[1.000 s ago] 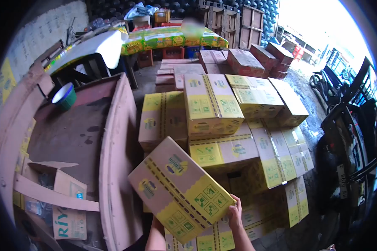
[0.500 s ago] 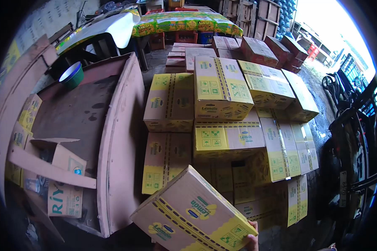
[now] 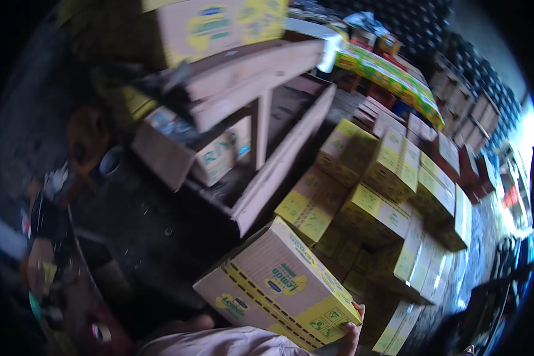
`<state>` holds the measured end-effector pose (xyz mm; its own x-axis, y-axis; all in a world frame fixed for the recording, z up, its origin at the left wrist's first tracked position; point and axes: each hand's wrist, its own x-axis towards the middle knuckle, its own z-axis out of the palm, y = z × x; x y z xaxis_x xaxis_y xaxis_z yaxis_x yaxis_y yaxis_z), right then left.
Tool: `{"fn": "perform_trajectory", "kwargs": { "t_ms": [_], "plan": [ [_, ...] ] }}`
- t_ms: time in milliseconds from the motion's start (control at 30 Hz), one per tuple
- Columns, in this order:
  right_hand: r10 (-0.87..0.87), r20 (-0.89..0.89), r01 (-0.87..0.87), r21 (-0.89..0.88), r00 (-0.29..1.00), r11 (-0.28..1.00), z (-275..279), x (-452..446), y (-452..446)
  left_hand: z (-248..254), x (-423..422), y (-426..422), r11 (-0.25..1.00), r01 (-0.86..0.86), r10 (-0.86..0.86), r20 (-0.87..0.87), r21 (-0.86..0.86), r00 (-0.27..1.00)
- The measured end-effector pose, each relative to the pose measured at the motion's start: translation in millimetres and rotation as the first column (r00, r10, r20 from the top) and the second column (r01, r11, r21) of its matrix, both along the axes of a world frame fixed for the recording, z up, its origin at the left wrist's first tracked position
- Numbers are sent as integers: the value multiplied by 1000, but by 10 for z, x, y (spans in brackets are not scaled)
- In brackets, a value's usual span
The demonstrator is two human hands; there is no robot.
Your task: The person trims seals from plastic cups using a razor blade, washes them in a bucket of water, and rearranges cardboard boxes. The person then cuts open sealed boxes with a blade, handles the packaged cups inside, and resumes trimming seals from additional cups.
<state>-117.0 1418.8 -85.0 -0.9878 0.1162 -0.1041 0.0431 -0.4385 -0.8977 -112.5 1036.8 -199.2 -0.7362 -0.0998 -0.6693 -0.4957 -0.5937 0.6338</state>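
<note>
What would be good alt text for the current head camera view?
A person's right hand grips the end of a tilted Lemon carton in the foreground. More stacked cartons stand beyond it, with a wooden enclosure and an open cardboard box to their left.

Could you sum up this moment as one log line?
Lemon carton: held, tilted | right hand: gripping its right end | left hand: blurred, grip unclear | other cartons: stacked beyond

On my feed, the held carton (image 3: pixel 267 283) is dimly lit, its print legible. Up and right of it, I get white glare from an opening (image 3: pixel 530 127); left of it, shadow swallows the floor (image 3: pixel 151 228). Motion blur smears the wooden frame (image 3: pixel 249 83) above it; fisheye edges go black.
</note>
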Motion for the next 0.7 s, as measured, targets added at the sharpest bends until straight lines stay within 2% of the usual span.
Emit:
{"fn": "perform_trajectory", "kwargs": {
  "t_ms": [167, 267, 367, 467, 600, 667, 700],
  "plan": [
    [323, -139, -314, 81, 936, 946, 397, -466, -672, 204, 378, -146, 973, -227, 230, -120, 39, 966],
    [521, -160, -494, 179, 839, 851, 437, -1093, -676, 258, 281, 12, 924, -378, 383, -166, 62, 909],
    [688, -117, -665, 184, 716, 724, 771, -1624, -911, 407, 209, 166, 842, -528, 539, -149, 109, 829],
    [802, -89, -789, 147, 590, 597, 955, -2095, -1187, 486, 111, 282, 731, -672, 682, -165, 122, 712],
    [906, -45, -904, 54, 421, 423, 923, -2498, -1537, 491, 174, 446, 568, -817, 817, -183, 98, 547],
    [933, -93, -938, -24, 347, 347, 669, -2638, -1829, 475, 249, 408, 480, -873, 862, -226, 80, 454],
    [954, -139, -962, -101, 267, 255, 489, -2700, -1990, 431, 329, 414, 437, -897, 879, -244, 63, 410]
  ]
}}
